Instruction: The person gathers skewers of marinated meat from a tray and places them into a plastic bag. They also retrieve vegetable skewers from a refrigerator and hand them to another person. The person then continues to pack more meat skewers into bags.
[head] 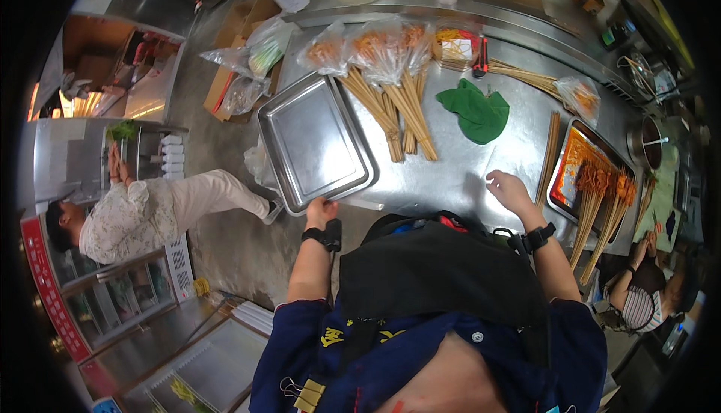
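Note:
My left hand (321,211) is at the near rim of an empty rectangular stainless-steel tray (313,137), its fingers around the edge. The tray overhangs the left end of the steel table (439,182). Above the table's near edge, my right hand (508,190) holds nothing, with its fingers slightly bent and apart. Beyond it lies a crumpled green cloth (476,110). Bundles of wooden skewers (406,117) lie right of the tray, their food ends wrapped in clear plastic bags (376,47).
A sauce-smeared tray (574,157) on the right holds sauced skewers (591,188), handles jutting past its edge. A red-black box cutter (480,61) lies beside a tub of rubber bands (450,47). A person (135,216) stands left; another person (642,300) works at right. A cardboard box (225,83) sits left.

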A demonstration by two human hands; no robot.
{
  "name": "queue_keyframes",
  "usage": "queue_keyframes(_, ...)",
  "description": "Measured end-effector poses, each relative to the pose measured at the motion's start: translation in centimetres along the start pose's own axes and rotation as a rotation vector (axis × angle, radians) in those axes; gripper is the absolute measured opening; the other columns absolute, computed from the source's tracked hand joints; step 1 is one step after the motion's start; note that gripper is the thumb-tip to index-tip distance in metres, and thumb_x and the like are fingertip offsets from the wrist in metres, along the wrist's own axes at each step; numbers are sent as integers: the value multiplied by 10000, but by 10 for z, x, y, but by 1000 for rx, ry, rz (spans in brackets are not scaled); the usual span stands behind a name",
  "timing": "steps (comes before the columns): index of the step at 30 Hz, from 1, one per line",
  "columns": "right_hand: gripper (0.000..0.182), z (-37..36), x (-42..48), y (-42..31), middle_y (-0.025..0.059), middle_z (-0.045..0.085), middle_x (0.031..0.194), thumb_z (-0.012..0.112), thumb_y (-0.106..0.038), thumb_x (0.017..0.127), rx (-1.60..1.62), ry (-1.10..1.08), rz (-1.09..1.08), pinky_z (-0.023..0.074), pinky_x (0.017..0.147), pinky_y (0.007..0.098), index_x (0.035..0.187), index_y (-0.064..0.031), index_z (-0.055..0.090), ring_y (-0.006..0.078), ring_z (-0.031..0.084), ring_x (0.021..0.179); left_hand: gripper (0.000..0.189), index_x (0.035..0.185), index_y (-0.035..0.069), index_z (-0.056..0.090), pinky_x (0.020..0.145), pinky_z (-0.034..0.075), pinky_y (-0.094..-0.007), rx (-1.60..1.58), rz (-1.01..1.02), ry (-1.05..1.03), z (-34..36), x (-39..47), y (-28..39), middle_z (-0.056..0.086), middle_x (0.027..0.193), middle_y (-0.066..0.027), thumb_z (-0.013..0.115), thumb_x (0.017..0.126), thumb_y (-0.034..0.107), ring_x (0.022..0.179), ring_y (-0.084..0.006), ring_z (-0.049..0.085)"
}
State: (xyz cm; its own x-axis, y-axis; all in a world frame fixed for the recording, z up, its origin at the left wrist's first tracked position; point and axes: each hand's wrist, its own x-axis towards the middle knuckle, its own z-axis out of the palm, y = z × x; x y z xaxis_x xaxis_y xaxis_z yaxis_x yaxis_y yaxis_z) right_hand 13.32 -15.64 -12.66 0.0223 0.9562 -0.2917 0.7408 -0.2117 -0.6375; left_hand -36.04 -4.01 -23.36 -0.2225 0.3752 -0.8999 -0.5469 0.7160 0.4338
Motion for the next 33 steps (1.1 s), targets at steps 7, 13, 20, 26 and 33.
queue_keyframes(7, 357, -3, 98, 13, 154, 551, 1033, 584, -200, 768, -9, 295, 91, 462, 758, 381, 1080, -48, 499, 303, 560, 905, 192, 950, 36, 521, 599, 489, -397, 187, 142, 51, -23, 7, 31, 541, 851, -116, 499, 833, 187, 709, -260, 534)
queue_keyframes(13, 624, 38, 151, 26, 201, 405, 1209, 606, -185, 759, -487, 260, 130, 387, 899, 401, 1308, -70, 334, 348, 443, 1057, 331, 1066, 46, 494, 727, 457, -411, 241, 310, 199, -23, -49, 62, 512, 1065, -108, 578, 818, 247, 930, -229, 503)
queue_keyframes(20, 257, -14, 176, 3, 192, 598, 711, 536, -253, 833, -168, 422, 115, 458, 610, 429, 935, -18, 563, 373, 580, 678, 301, 1008, 32, 525, 624, 482, -286, 567, 402, -183, 53, -94, 119, 600, 879, -75, 579, 824, 265, 738, -163, 590)
queue_keyframes(26, 494, -18, 182, -73, 183, 509, 1075, 693, -236, 683, -206, 546, -83, 422, 792, 382, 1100, -63, 493, 334, 494, 986, 550, 1145, -27, 467, 678, 472, -283, 1037, 344, -486, 187, -57, 82, 558, 986, -101, 547, 822, 410, 885, -159, 555)
queue_keyframes(33, 769, 74, 181, -82, 260, 523, 1056, 667, -312, 689, 57, -123, 147, 440, 819, 397, 1273, 15, 287, 387, 527, 969, 625, 1183, -37, 224, 828, 440, -315, 676, 628, -594, 259, 10, -7, 497, 1060, -183, 626, 713, 47, 956, -249, 530)
